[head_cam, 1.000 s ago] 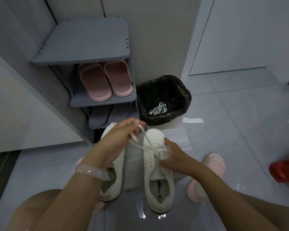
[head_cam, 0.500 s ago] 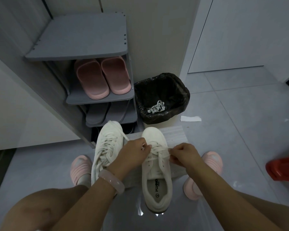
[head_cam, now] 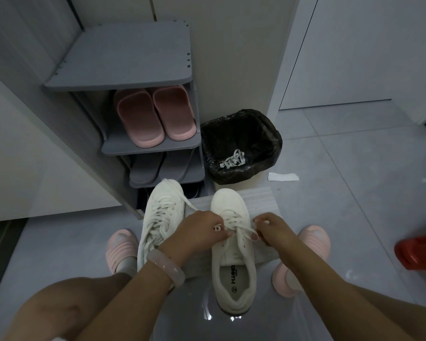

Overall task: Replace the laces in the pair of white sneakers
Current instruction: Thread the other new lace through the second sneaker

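Two white sneakers stand side by side on the grey floor, toes away from me. The left sneaker [head_cam: 160, 219] is laced up its whole front. The right sneaker [head_cam: 233, 252] has a white lace [head_cam: 234, 223] crossing its upper eyelets. My left hand [head_cam: 201, 232], with a pale bangle on the wrist, pinches one end of that lace at the shoe's left side. My right hand [head_cam: 272, 227] pinches the other end at the shoe's right side. Both hands hover just over the tongue.
A grey shoe rack [head_cam: 123, 77] with pink slippers [head_cam: 155, 116] stands ahead. A black-lined bin [head_cam: 241, 143] beside it holds old white laces [head_cam: 233, 159]. A foam sheet [head_cam: 258, 200] lies under the sneakers. My feet in pink slippers flank them. A red object [head_cam: 418, 252] sits at right.
My left hand came down from holding the lace high above the toe. Both hands now sit low on either side of the right sneaker's eyelets, each with a lace end.
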Available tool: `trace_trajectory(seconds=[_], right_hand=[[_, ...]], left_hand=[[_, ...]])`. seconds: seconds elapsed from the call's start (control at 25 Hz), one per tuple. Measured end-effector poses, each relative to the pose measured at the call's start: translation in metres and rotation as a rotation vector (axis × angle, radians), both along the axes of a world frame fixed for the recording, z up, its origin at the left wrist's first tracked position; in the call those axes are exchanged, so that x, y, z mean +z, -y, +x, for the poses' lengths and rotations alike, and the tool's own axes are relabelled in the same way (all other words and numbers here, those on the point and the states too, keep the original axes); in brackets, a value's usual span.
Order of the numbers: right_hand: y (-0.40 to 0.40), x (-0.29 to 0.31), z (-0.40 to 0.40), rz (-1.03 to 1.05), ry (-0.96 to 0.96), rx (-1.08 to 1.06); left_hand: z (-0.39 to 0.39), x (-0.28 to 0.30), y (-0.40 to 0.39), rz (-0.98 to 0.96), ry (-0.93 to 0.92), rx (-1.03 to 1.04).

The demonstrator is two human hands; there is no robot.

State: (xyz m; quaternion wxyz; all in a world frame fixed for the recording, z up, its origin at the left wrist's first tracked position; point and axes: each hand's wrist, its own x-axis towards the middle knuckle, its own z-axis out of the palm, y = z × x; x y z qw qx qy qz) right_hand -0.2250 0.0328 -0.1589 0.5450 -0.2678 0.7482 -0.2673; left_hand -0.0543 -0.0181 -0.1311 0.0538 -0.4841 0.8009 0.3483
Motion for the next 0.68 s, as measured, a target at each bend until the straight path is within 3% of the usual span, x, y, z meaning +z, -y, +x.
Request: trace_trajectory(seconds=[0.12, 0.24, 0.32, 0.44, 0.52, 0.68], right_hand=[[0.002, 0.005, -0.003, -0.211, -0.121, 0.387], [0.002, 0.005, -0.001, -0.215, -0.223, 0.664], [0.001, 0.001, 0.001, -0.213, -0.256, 0.664], [0.001, -0.002, 0.002, -0.186, -0.278, 0.667], [0.003, -0.003, 0.002, -0.177, -0.277, 0.668], [0.001, -0.002, 0.004, -0.183, -0.285, 0.66]], left_hand=[[0.001, 0.0, 0.002, 0.023, -0.051, 0.053], [-0.003, 0.0, 0.0, 0.05, -0.049, 0.062], [-0.008, 0.007, -0.002, 0.136, -0.13, 0.121], [-0.004, 0.036, 0.005, 0.384, -0.464, 0.414], [0.006, 0.052, 0.013, 0.443, -0.593, 0.512], [0.014, 0.062, 0.013, 0.431, -0.47, 0.315]])
